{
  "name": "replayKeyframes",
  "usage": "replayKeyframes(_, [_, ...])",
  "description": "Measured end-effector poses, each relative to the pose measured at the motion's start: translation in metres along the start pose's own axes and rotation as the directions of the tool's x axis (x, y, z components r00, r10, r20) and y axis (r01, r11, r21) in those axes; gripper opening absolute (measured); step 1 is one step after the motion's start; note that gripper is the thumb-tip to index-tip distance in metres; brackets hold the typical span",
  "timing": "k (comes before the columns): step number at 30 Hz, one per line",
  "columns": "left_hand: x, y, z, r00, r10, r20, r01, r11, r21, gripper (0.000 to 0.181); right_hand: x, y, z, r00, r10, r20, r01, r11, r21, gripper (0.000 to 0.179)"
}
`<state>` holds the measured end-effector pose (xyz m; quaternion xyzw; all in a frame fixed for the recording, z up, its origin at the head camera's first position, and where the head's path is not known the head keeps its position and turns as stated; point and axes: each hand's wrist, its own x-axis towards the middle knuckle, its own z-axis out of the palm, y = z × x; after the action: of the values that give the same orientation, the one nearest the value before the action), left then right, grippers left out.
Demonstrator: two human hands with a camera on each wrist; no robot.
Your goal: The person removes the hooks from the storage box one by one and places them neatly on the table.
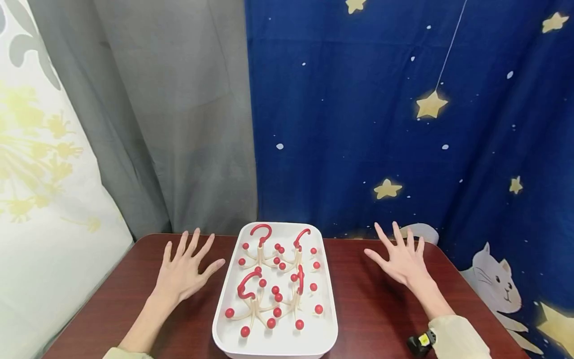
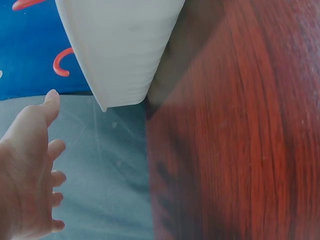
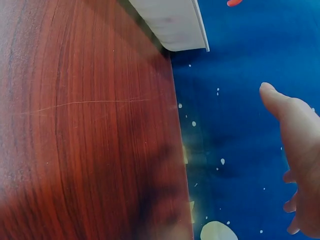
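Four cream-legged pieces stand in the white tray [image 1: 278, 345], two behind and two in front, each topped with a red hook and splayed on legs tipped with red balls. The left hand [image 1: 181, 273] is spread wide beside the tray's left side, thumb apart, holding nothing; the right hand [image 1: 402, 262] is just as wide and bare, farther off on the other side. Both are apart from the tray.

The likeliest trouble is tangling. Along the middle, balls of the front left piece [image 1: 255, 303] and front right piece [image 1: 295, 301] sit so close that whether they touch cannot be told; lifting one could drag or tip its neighbour. The back left piece [image 1: 260, 253] and back right piece [image 1: 298, 256] crowd the same way. A reach over the front pair could snag a sleeve on the front left hook [image 1: 241, 290], which leans out sideways.

The tray's far end appears to lie near the back edge of the table [image 1: 358, 309], so a hard push away might send it over. The black device [image 1: 417, 345] at the right wrist could also bump the tray's rim.
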<state>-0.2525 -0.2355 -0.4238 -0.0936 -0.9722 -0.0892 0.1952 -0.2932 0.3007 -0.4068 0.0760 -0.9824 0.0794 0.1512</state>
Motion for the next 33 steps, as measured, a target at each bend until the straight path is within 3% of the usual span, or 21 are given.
replayKeyframes(19, [-0.001, 0.006, -0.008, 0.999, -0.012, 0.041, 0.014, 0.999, -0.039, 0.08, -0.007, -0.001, -0.004, 1.0, -0.017, -0.025, 0.017, 0.999, 0.03, 0.082])
replayKeyframes(33, [-0.005, 0.013, -0.01, 1.0, 0.004, 0.029, -0.002, 0.998, -0.064, 0.077, -0.008, -0.012, -0.006, 0.999, -0.028, -0.016, 0.029, 0.997, 0.064, 0.081])
